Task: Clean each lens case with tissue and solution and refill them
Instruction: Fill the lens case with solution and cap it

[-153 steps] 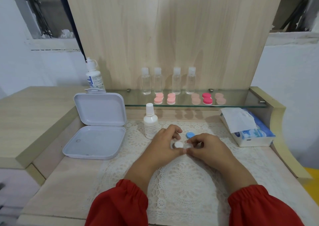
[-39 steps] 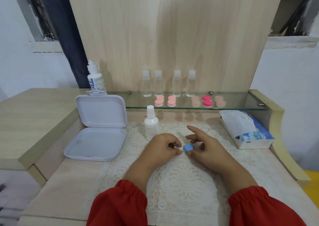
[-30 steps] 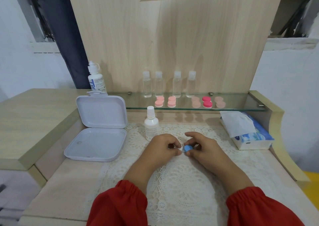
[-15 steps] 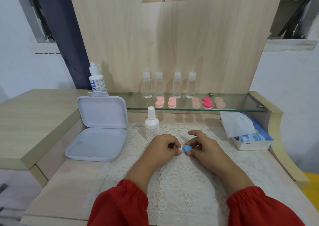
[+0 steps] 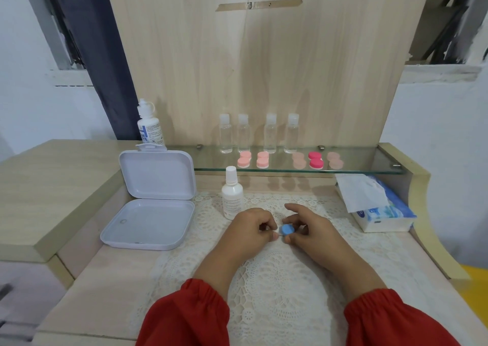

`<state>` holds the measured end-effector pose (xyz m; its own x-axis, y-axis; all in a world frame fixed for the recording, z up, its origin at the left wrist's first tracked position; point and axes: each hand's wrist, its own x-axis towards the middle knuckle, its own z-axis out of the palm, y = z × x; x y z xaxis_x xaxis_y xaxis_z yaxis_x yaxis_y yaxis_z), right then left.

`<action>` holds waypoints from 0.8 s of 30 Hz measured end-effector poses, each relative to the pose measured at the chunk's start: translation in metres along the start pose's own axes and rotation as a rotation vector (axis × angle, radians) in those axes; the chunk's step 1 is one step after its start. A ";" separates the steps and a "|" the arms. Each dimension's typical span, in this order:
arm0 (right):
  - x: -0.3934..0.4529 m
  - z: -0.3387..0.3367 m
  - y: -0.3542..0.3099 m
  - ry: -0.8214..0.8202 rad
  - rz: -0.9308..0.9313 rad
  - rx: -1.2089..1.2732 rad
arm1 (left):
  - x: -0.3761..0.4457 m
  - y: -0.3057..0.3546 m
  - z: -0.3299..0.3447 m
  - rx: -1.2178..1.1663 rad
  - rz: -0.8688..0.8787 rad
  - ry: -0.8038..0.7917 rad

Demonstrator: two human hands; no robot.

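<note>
A lens case (image 5: pixel 277 231) is pinched steady by the left hand (image 5: pixel 248 229) while its blue cap (image 5: pixel 287 230) is pinched by the right hand (image 5: pixel 309 226), apparently for screwing.

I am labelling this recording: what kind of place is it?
Probably a home dressing table used for contact-lens care: a glass shelf with pink lens cases and clear bottles, a lace mat, a tissue pack.

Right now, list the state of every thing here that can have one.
white storage box: lid open
blue cap: pinched by right hand
left hand: curled on the case, mostly hidden
white bottle: capped, upright
tissue pack: open, sheet sticking out
</note>
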<state>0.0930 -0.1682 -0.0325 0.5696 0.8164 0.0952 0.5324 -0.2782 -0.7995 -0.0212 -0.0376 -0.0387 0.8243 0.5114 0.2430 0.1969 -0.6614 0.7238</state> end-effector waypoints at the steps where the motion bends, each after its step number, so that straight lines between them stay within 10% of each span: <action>1: 0.000 -0.001 0.001 0.001 -0.005 0.004 | 0.000 -0.001 0.000 -0.005 0.002 0.000; 24: -0.011 0.002 0.001 0.054 -0.016 0.024 | -0.006 -0.002 -0.002 -0.081 -0.036 0.005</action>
<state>0.0863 -0.1763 -0.0355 0.5944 0.7920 0.1392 0.5266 -0.2526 -0.8117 -0.0273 -0.0386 -0.0403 0.8148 0.5367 0.2191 0.1824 -0.5960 0.7820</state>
